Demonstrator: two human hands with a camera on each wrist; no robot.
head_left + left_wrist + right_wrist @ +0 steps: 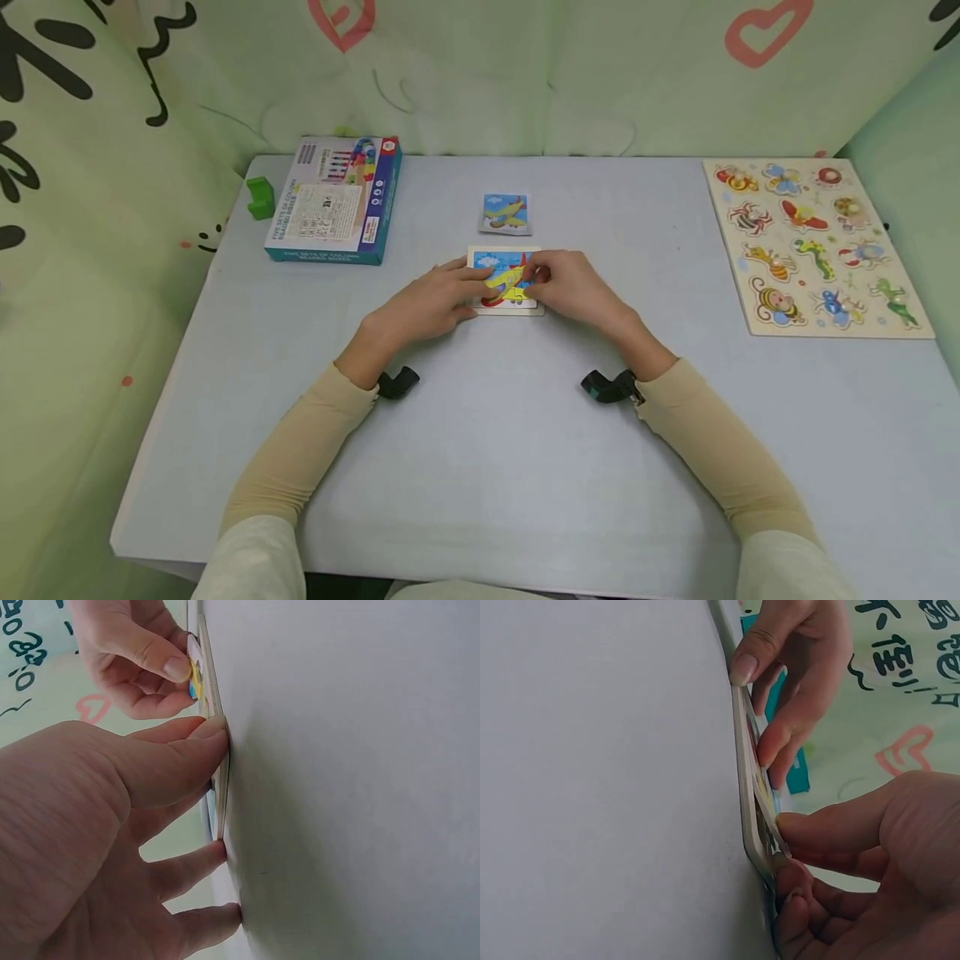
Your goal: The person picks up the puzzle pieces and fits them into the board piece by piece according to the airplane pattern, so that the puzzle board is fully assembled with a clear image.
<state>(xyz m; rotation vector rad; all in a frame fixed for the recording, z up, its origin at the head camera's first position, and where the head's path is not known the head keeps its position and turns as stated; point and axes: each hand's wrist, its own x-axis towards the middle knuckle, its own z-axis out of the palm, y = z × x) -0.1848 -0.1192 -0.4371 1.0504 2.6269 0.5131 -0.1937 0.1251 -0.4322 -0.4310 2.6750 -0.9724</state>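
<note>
A small wooden jigsaw board (504, 312) with a pale rim and a yellow airplane picture lies flat on the table. My left hand (438, 302) rests at its left side, thumb on the near rim and a fingertip on the picture; its other fingers spread down to the table. At the right side, my right hand (573, 287) pinches a puzzle piece (196, 679) between thumb and fingers. In the right wrist view this piece (766, 810) stands tilted, one edge raised above the board. Part of the picture is hidden by the fingers.
Behind the board lies a small airplane picture card or packet (506, 215). A boxed set (326, 200) sits at the back left, beside a green block (261, 197). At the right is a large insect puzzle board (817, 250). A patterned curtain (465, 75) hangs behind the table.
</note>
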